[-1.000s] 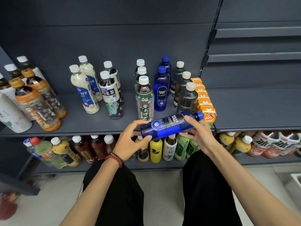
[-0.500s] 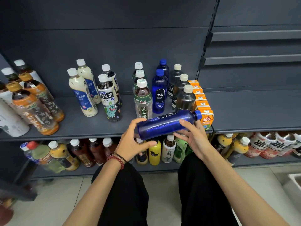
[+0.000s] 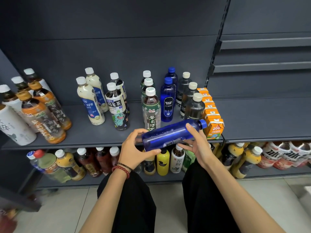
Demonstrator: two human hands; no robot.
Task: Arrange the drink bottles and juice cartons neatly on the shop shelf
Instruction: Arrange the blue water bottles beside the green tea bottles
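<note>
Here the blue bottle (image 3: 170, 134) lies sideways just before the shelf's (image 3: 94, 137) front edge, cap toward the boxy orange juice cartons (image 3: 212, 118). The left hand (image 3: 134, 148) curls its fingers round the base. The right hand (image 3: 198, 145) grips near the neck, seemingly thumb on top. The plastic is smooth and see-through. Bare grey shelf lies open before the standing bottles (image 3: 167, 101).
</note>
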